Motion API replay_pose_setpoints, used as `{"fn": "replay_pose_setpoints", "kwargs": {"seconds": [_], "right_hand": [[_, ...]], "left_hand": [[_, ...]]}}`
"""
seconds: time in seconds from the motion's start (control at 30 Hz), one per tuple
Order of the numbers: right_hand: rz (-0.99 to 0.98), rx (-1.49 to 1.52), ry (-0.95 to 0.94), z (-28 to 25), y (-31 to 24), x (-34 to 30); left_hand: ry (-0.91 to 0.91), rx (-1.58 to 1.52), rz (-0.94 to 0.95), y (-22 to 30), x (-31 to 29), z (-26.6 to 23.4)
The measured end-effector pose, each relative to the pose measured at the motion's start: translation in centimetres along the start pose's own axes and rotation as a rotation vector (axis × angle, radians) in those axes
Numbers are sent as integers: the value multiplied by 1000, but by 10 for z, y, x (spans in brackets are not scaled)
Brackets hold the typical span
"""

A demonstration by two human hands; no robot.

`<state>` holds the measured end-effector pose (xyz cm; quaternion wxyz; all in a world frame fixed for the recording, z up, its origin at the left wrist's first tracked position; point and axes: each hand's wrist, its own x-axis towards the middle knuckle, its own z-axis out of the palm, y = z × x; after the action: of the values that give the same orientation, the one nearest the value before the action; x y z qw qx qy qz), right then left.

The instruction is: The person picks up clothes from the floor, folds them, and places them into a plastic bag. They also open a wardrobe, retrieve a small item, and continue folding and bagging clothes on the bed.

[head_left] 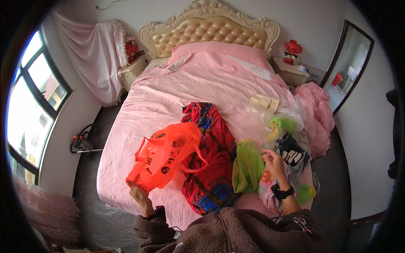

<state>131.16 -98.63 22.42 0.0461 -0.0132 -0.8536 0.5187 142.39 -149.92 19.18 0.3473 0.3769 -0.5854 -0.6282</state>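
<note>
My left hand [141, 197] grips the bottom corner of a red-orange plastic carrier bag [162, 158] with dark print; its handles hang loose toward the right. Beside the bag lies a red patterned garment [211, 168] with blue and black designs. My right hand [276, 166] is closed, its fingertips pinching the lower edge of a clear plastic bag [253, 128]. Just left of that hand is a lime-green mesh-like cloth [247, 166]. Dark jeans with pale patches [291, 152] and a pink patterned cloth [268, 192] lie around my right wrist.
The pink-covered bed [147, 105] fills the middle, with a tufted headboard [211, 33] behind. A pink bundle [314, 114] hangs at its right side. Nightstands [291, 71] flank the head. On the left floor stands a vacuum cleaner [82, 141]; a tall mirror [348, 63] is at right.
</note>
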Motion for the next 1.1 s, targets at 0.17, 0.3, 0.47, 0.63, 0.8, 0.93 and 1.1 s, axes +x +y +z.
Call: {"fn": "replay_pose_setpoints", "kwargs": {"seconds": [0.17,0.3,0.47,0.63,0.8,0.93,1.1], "right_hand": [[274,16,-81,-30,126,-17],[574,404,-488,21,161,-27],[1210,642,-491,109,208,-68],[691,620,-394,145,280,-93],[199,22,-384,139,283,-97],[-240,-176,-76,101,238,-76],[427,1385,105,33,131,-32]], "left_hand": [[-309,75,141,-47,-13,15],[-357,292,36,-31,-50,22],[-275,492,188,7,-96,24],[-93,737,593,33,-145,26],[-265,516,828,51,-182,48],[-753,594,744,39,-198,68],[-1189,695,747,-40,-174,90]]}}
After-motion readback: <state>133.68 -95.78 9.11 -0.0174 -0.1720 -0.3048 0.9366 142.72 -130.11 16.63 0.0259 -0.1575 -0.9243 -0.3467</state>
